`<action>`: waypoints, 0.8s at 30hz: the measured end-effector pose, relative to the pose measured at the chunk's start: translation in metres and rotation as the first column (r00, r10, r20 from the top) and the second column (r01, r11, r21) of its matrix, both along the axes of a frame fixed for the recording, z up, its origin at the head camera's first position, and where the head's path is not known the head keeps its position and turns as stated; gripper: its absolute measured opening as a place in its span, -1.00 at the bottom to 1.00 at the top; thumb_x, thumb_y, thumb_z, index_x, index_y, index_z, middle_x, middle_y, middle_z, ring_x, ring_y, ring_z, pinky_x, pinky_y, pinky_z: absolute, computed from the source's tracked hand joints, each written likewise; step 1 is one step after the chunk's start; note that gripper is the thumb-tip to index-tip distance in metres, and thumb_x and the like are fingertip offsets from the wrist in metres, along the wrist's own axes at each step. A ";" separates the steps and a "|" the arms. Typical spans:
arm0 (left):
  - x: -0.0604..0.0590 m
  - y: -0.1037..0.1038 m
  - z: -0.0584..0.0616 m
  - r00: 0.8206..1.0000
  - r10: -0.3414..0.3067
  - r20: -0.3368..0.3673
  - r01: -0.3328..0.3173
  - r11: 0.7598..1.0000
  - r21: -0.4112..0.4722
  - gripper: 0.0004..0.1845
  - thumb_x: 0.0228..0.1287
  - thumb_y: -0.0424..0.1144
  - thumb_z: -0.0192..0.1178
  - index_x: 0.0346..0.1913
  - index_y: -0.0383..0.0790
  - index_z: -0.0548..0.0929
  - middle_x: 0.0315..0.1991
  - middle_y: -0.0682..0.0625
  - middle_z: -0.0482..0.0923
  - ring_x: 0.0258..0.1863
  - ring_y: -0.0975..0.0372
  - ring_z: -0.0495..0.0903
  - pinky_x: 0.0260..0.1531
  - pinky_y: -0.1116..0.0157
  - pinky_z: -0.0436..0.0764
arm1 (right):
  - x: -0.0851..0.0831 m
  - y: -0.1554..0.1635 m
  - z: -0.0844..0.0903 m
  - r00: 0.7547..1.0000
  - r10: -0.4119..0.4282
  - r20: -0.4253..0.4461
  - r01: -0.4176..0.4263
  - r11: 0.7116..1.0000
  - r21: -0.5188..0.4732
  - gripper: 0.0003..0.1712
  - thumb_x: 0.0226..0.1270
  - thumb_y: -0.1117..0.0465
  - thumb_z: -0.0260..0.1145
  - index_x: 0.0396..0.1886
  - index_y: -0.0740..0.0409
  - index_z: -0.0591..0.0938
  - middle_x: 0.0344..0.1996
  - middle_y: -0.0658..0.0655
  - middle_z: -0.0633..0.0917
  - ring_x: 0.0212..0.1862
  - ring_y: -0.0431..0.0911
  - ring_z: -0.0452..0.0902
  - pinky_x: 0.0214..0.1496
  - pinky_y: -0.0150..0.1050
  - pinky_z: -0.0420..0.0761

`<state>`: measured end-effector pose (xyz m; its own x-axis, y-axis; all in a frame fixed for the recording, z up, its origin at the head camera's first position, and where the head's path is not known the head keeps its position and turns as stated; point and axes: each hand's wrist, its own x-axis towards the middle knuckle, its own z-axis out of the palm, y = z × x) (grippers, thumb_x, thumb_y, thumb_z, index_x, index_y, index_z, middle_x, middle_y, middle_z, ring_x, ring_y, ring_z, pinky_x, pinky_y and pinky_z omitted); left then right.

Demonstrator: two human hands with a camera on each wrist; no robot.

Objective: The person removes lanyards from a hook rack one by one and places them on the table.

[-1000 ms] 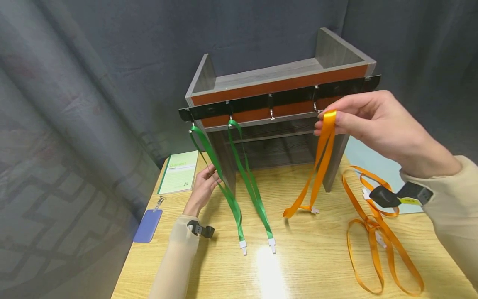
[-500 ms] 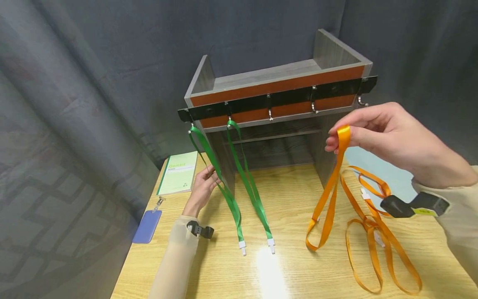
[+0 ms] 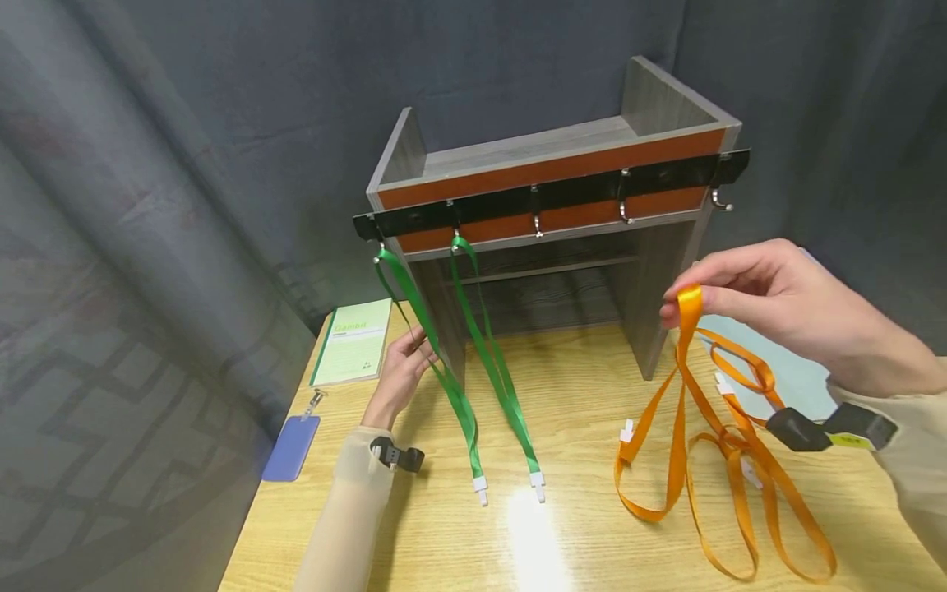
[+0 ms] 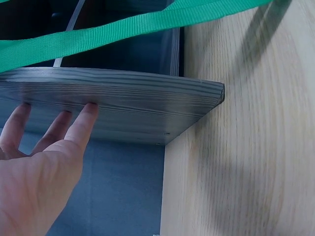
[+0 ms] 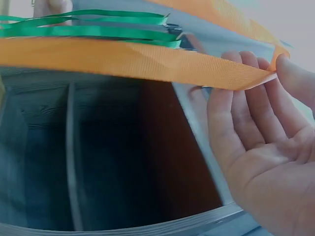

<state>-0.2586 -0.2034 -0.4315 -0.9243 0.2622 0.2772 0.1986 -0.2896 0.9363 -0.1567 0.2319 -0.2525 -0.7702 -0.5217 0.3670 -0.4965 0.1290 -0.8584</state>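
My right hand (image 3: 784,316) pinches the top of an orange lanyard (image 3: 690,311) between thumb and fingertips, right of the grey wooden shelf unit (image 3: 658,288). The strap hangs in a loop with a white clip, its lower end near the table. In the right wrist view this orange strap (image 5: 123,61) stretches across the front of the shelf. My left hand (image 3: 403,374) rests straight fingertips against the unit's left side panel (image 4: 128,110). Two green lanyards (image 3: 468,411) hang from the two leftmost hooks of the black rail (image 3: 577,192); hooks farther right are bare.
More orange lanyards (image 3: 777,485) lie tangled at the table's right, beside a pale blue sheet (image 3: 802,378). A green notebook (image 3: 353,341) and a blue badge holder (image 3: 292,448) lie at the left. A dark curtain (image 3: 518,66) stands behind the unit.
My right hand has moved down and right, away from the rail, with the orange lanyard. The rightmost hook has come into view. My left hand stays at the side panel.
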 end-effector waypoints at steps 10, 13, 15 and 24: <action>0.000 0.000 0.000 1.000 -0.003 -0.005 0.003 1.000 -0.005 -0.60 0.38 -0.44 0.05 0.26 -0.36 0.44 0.20 -0.12 0.40 0.08 0.12 0.44 0.04 0.20 0.50 | -0.003 -0.013 -0.019 0.932 -0.364 -0.006 0.357 0.911 0.209 -0.79 0.32 0.27 0.30 -0.07 0.14 0.69 -0.26 0.10 0.72 -0.28 -0.05 0.56 -0.28 -0.36 0.54; 0.000 0.001 0.000 1.000 -0.002 -0.006 0.002 1.000 -0.009 -0.55 0.38 -0.43 0.06 0.29 -0.48 0.36 0.20 -0.12 0.40 0.09 0.12 0.43 0.05 0.20 0.50 | -0.007 -0.016 -0.027 0.919 -0.394 -0.019 0.389 0.898 0.204 -0.79 0.30 0.26 0.33 -0.08 0.11 0.71 -0.28 0.06 0.71 -0.46 -0.11 0.46 -0.50 -0.34 0.42; 0.000 0.001 0.000 1.000 -0.004 -0.007 0.004 1.000 -0.013 -0.53 0.37 -0.42 0.07 0.29 -0.53 0.32 0.20 -0.12 0.40 0.09 0.12 0.43 0.05 0.20 0.49 | -0.010 -0.018 -0.033 0.915 -0.402 -0.026 0.399 0.896 0.195 -0.80 0.29 0.26 0.33 -0.10 0.10 0.71 -0.27 0.05 0.71 -0.48 -0.12 0.42 -0.53 -0.32 0.37; 0.000 0.001 0.001 1.000 -0.006 -0.002 0.006 1.000 -0.018 -0.54 0.37 -0.44 0.06 0.27 -0.57 0.31 0.17 -0.12 0.41 0.07 0.13 0.43 0.04 0.20 0.50 | -0.016 -0.017 -0.050 0.899 -0.439 0.007 0.427 0.879 0.211 -0.80 0.27 0.20 0.36 -0.13 0.11 0.73 -0.28 0.07 0.71 -0.34 -0.09 0.47 -0.38 -0.35 0.44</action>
